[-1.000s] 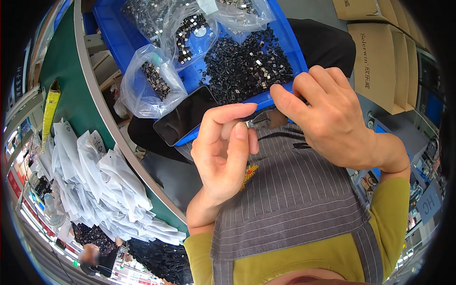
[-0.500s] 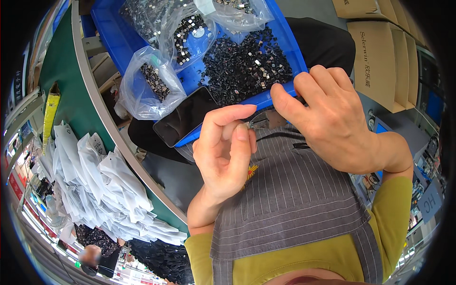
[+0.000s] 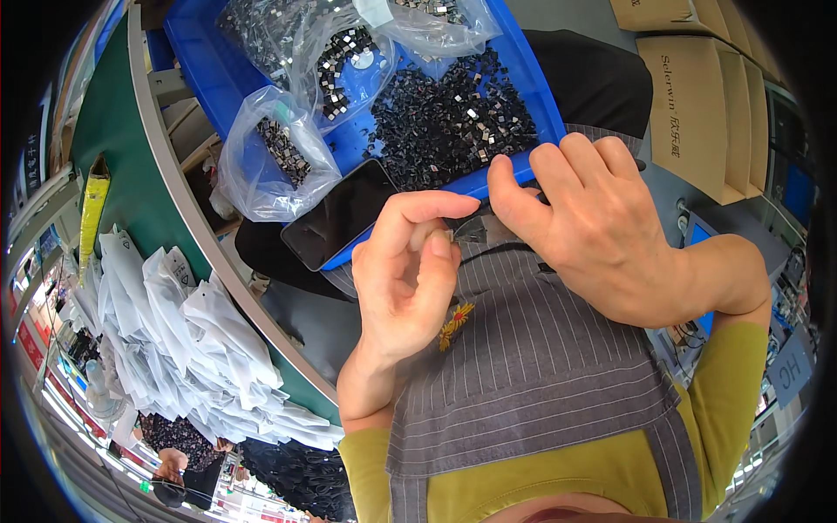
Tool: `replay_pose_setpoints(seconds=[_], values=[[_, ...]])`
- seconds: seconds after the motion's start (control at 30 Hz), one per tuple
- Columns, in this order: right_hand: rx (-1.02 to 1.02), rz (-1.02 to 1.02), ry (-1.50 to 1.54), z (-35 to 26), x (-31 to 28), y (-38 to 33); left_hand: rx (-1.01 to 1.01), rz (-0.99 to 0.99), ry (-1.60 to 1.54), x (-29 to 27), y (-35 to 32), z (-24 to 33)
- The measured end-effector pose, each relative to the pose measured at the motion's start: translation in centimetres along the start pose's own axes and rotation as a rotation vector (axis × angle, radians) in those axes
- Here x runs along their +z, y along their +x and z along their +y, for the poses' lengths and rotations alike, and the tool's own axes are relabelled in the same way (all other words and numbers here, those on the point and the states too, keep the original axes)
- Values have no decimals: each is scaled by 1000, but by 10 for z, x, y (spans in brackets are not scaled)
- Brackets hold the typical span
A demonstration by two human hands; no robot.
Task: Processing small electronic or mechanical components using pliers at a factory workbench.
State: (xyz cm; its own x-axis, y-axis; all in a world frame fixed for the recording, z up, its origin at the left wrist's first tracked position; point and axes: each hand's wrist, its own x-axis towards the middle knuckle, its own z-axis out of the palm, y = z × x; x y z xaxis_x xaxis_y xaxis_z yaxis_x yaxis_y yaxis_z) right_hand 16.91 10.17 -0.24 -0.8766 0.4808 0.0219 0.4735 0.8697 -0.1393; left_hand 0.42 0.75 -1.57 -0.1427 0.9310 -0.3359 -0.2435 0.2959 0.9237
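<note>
My left hand (image 3: 405, 275) is raised in front of the apron, its thumb and index finger bent towards each other. By its fingertips is a small, shiny, partly see-through piece (image 3: 472, 230), too small and blurred to name. My right hand (image 3: 602, 231) is curled close beside it, knuckles up, fingers closed; whatever they hold is hidden. Just beyond both hands lies a blue tray (image 3: 545, 105) on my lap. Many small black parts (image 3: 436, 122) are heaped in it, with some silver metal pieces among them.
Clear plastic bags (image 3: 277, 157) of small metal parts and a dark phone (image 3: 342, 215) rest on the tray. At left, a green table (image 3: 118, 166) carries a pile of white bags (image 3: 187, 331) and a yellow box-like strip (image 3: 92, 209). Cardboard boxes (image 3: 697, 113) stand at right.
My right hand has shifted slightly left, nearer the left hand's fingertips. My left hand has moved a little to the left, its index finger now straighter. The tray looks unchanged.
</note>
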Motion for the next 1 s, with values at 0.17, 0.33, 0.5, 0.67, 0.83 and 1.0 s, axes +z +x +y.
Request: replay_pose_setpoints(seconds=[0.17, 0.33, 0.5, 0.67, 0.83, 1.0], values=[[-5, -8, 108, 6, -2, 0, 59, 17, -118, 2, -3, -1], [69, 23, 231, 12, -3, 1, 89, 78, -136, 14, -1, -2], [100, 32, 322, 3, 3, 2, 209, 187, 18, 19, -2, -9], [121, 56, 308, 1, 5, 1, 257, 210, 76, 23, -4, -10], [132, 86, 297, 1, 4, 1, 313, 253, 144, 27, -4, -13], [133, 82, 313, 0, 5, 0, 306, 272, 144, 26, -4, -15]])
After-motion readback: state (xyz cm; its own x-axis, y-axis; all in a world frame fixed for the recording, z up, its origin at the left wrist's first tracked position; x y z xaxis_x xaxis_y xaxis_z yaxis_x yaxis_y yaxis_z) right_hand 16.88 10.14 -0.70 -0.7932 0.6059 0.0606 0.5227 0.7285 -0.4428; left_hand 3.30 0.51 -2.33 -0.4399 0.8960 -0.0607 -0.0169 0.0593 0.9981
